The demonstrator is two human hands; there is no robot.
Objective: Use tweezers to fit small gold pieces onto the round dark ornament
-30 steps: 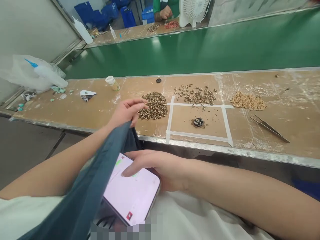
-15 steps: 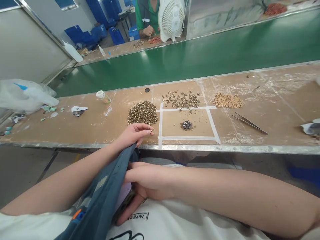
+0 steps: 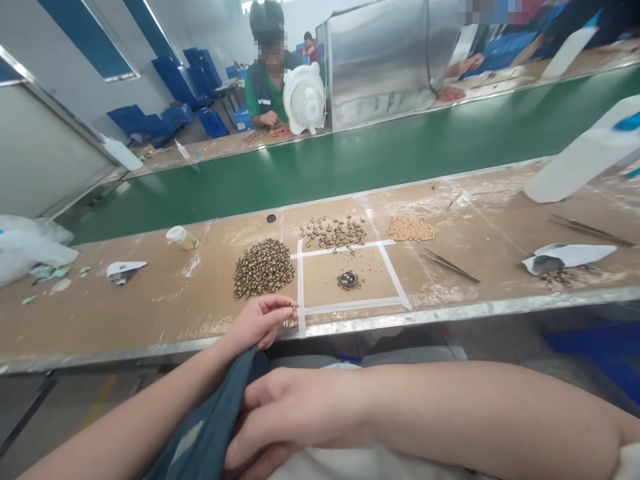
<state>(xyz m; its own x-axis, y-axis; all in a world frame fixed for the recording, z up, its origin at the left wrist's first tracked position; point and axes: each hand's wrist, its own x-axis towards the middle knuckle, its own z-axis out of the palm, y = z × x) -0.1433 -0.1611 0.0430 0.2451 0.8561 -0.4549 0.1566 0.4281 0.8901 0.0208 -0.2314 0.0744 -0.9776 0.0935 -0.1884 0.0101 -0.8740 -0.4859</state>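
Observation:
My left hand [image 3: 263,321] is closed in a pinch at the table's front edge, holding a small metal piece [image 3: 293,311] at its fingertips. A heap of small brass-coloured metal pieces [image 3: 264,268] lies just beyond it. Below, my right hand [image 3: 295,417] is bent inward against the open side of a dark teal vest [image 3: 205,427]. Its fingers are curled and partly hidden by the cloth, so what they hold is out of sight. White tape [image 3: 301,287] frames an area with a small round black dish [image 3: 348,280] on a wet-looking stain.
Scattered metal pieces [image 3: 334,233], a tan bead pile [image 3: 412,229] and tweezers [image 3: 453,265] lie on the brown table. A white bottle [image 3: 565,167] stands at right. Beyond the green belt [image 3: 350,160], a person [image 3: 267,100] sits beside a white fan [image 3: 305,100].
The view has tilted up and shifted right, bringing in the bottle and second tweezers. The dark, phone-like object in my right hand has gone out of sight. My left hand keeps its pinch.

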